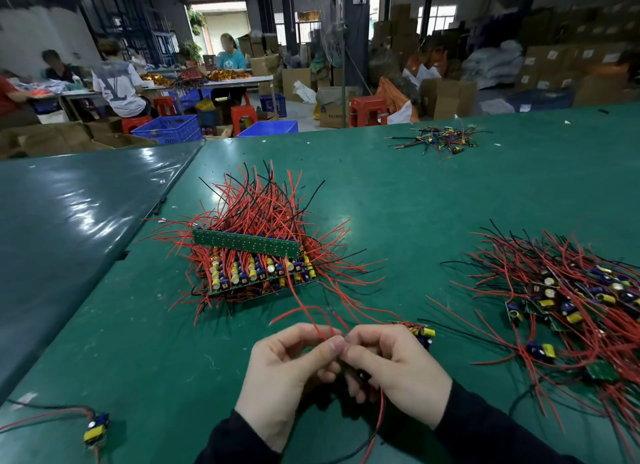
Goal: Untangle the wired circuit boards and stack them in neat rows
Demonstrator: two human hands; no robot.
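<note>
A stack of green circuit boards with yellow capacitors and red and black wires sits in rows at the table's middle. A tangled heap of wired boards lies at the right. Near the front edge my left hand and my right hand meet, fingers curled. My left hand pinches red wires. My right hand holds a small wired circuit board, whose yellow capacitor shows past its fingers. Red and black wires hang below my hands.
A single wired board lies at the front left. A small bunch of loose wires and parts rests at the far right of the green table. Beyond it are people at tables, red stools, blue crates and cardboard boxes.
</note>
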